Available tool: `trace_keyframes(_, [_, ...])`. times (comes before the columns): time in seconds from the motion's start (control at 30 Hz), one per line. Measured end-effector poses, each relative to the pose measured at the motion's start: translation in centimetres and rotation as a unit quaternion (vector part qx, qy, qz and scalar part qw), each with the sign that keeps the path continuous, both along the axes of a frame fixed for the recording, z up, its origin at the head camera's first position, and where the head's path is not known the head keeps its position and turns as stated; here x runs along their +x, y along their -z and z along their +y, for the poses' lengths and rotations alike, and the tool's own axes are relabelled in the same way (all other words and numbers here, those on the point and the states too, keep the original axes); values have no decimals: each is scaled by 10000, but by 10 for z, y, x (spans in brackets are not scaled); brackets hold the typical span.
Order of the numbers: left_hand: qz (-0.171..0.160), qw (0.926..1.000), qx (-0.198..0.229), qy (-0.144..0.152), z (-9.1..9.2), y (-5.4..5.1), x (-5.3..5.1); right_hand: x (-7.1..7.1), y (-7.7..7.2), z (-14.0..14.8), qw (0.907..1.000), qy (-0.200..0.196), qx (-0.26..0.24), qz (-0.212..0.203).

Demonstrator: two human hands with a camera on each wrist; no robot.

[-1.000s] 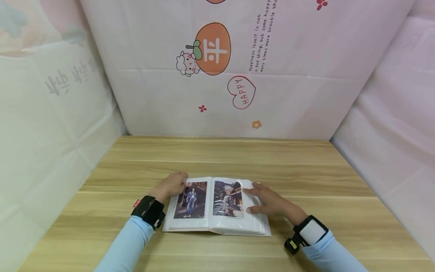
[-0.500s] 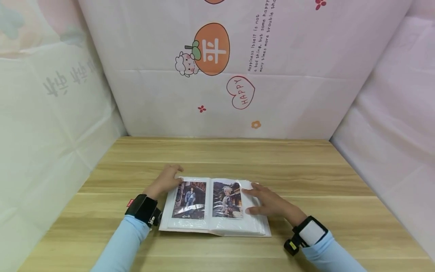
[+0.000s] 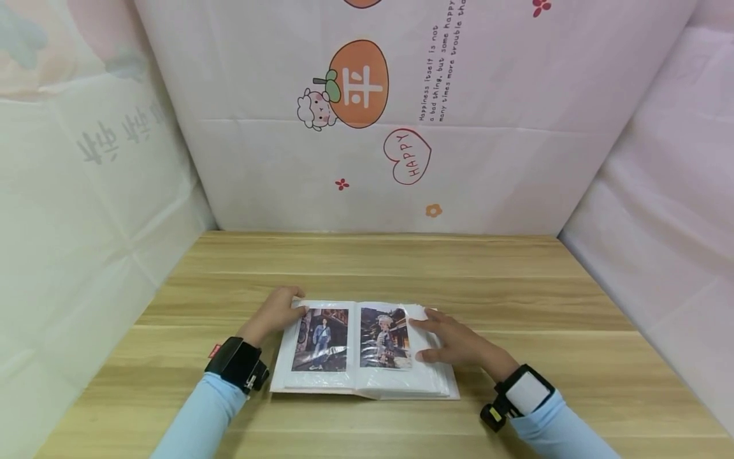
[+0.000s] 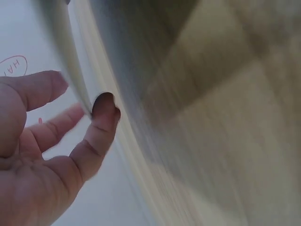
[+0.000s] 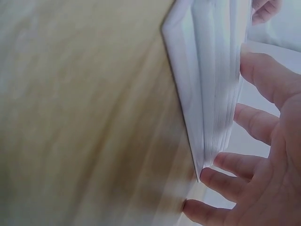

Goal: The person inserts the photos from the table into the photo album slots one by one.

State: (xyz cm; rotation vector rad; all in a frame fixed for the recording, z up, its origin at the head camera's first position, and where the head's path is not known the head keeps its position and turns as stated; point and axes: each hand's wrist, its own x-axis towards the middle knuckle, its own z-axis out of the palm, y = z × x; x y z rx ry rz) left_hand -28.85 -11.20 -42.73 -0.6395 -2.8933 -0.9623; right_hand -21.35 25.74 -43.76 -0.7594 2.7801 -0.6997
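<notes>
A photo album [image 3: 355, 380] lies spread on the table, with one photo under clear film on each page. The left photo [image 3: 319, 340] shows a standing figure in blue; the right photo [image 3: 385, 338] shows a figure in pale headwear. At the album's upper left corner, my left hand [image 3: 274, 313] pinches the edge. In the left wrist view its thumb and a fingertip [image 4: 104, 104] lie on opposite sides of the cover [image 4: 70, 61]. My right hand [image 3: 453, 340] rests with spread fingers on the right page and its outer edge, against the page stack [image 5: 218, 80].
The wooden table [image 3: 390, 261] surrounds the album. A white printed cloth [image 3: 258, 172] hangs behind it, and more white cloth [image 3: 665, 191] closes off both sides.
My left hand has shifted left, away from the left photo, to the album's outer corner. The album's left edge has moved slightly left. My right hand stays in place.
</notes>
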Motion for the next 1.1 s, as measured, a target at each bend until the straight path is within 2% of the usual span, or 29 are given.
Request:
trace_keyframes(0.17, [-99,9999,-6,-57,-8,1,10,0,1,-1,10000,9,-29,-28])
trace_keyframes(0.33, [-596,9980,166,-149,-16,5,25,1,1,-1,10000,-2,-18,-33])
trace_keyframes(0.57, [-944,9932,521,-438,-19,12,46,3,-2,-1,10000,-25,-85,-29])
trace_keyframes(0.8, [-1220,9892,682,-433,-18,6,64,5,-6,-2,9999,-24,-165,-17])
trace_keyframes(0.93, [-1330,9879,660,-440,-18,4,70,4,-6,-2,9999,-30,-141,-21])
trace_keyframes(1.1, [-1290,9892,536,-456,-18,3,73,3,-5,-2,9998,-32,-158,-82])
